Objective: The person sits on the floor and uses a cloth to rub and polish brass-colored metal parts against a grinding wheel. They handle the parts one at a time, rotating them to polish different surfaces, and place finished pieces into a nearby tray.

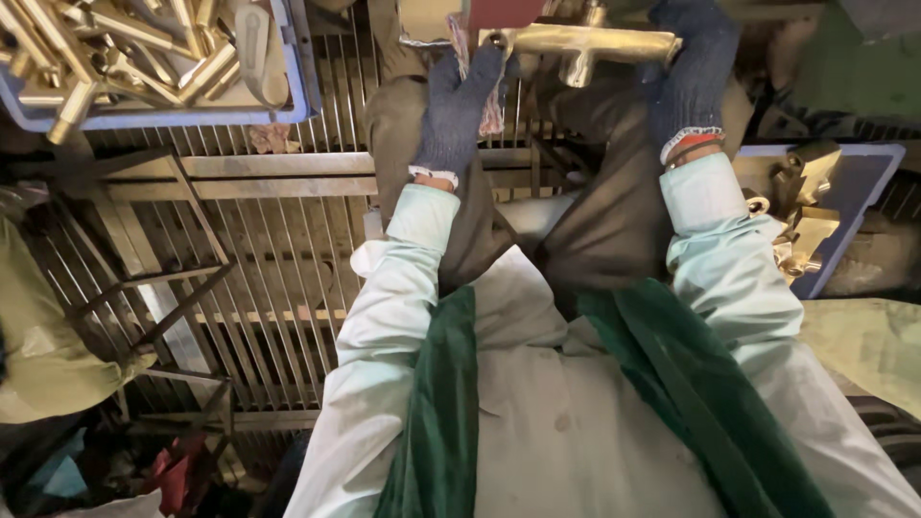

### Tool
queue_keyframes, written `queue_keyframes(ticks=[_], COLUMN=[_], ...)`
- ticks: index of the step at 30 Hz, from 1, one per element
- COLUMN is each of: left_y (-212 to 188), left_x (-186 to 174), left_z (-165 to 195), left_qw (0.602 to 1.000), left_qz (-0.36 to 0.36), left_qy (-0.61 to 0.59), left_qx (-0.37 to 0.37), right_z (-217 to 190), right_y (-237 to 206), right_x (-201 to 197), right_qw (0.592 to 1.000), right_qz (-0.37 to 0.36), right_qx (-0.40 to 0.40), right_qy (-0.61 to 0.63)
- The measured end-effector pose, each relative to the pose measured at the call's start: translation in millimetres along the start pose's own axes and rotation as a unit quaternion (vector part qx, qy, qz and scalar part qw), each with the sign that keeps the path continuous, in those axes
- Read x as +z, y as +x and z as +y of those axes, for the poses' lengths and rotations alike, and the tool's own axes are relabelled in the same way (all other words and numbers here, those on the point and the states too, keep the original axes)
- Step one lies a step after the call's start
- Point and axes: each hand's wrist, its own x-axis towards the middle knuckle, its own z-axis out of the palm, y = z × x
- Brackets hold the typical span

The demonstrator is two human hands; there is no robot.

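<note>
Brass tap fitting lies crosswise above the knees, long axis left to right. Right hand, gloved, grips its right end; left hand pinches a reddish abrasive pad against its left end. Both equally near.

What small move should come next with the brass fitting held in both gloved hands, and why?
Probably a short stroke of the left hand along the brass fitting. That hand presses a reddish abrasive pad at the fitting's left end, while the right hand steadies the right end. Both hold it above the metal grate, with the rest of its length uncovered by the pad.
</note>
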Motion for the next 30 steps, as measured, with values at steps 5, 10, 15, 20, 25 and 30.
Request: queue_keyframes(ticks=[5, 10, 15, 20, 25, 30], left_y=[5, 6, -5, -5, 10, -1], left_x=[4, 4, -4, -9, -7, -7], left_z=[2, 6, 3, -6, -1, 8], left_qw=[1.000, 0.999, 0.998, 0.998, 1.000, 0.997], left_qz=[-0.007, 0.005, -0.031, -0.017, 0.004, 0.006], left_qy=[0.002, -0.011, 0.047, 0.008, 0.019, -0.073], left_qx=[-0.015, -0.051, 0.034, 0.059, 0.009, -0.003], right_z=[1, 3, 15, 25, 27, 20], right_y=[8, 5, 4, 6, 26, 16], right_x=[2, 6, -10, -25, -10, 1], right_qw=[0.999, 0.998, 0.976, 0.916, 0.997, 0.981], right_qz=[-0.023, -0.040, -0.054, -0.053, -0.052, 0.039], right_qx=[0.012, -0.019, -0.153, -0.265, -0.028, 0.093], right_qy=[0.024, -0.051, -0.146, -0.296, -0.044, 0.167])
